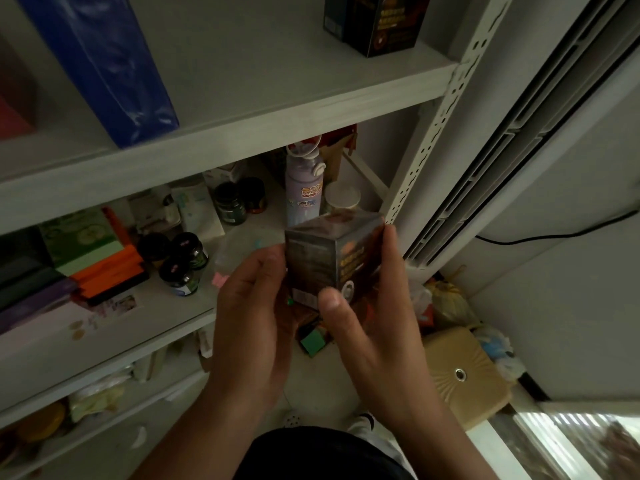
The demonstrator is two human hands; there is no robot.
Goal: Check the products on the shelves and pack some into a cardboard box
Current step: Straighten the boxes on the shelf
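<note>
Both hands are holding a dark box (325,258) by the shelf (242,109): left hand (252,317) and right hand (377,306) gripping its sides.

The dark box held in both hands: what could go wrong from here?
1. The box is held in the air between the left hand and right hand, off the shelf; a slip would likely drop it onto the cluttered floor.
2. If it goes back on the shelf, it could knock over the tall bottle or the jars standing there.
3. The light is dim, so its label may be misread.
</note>
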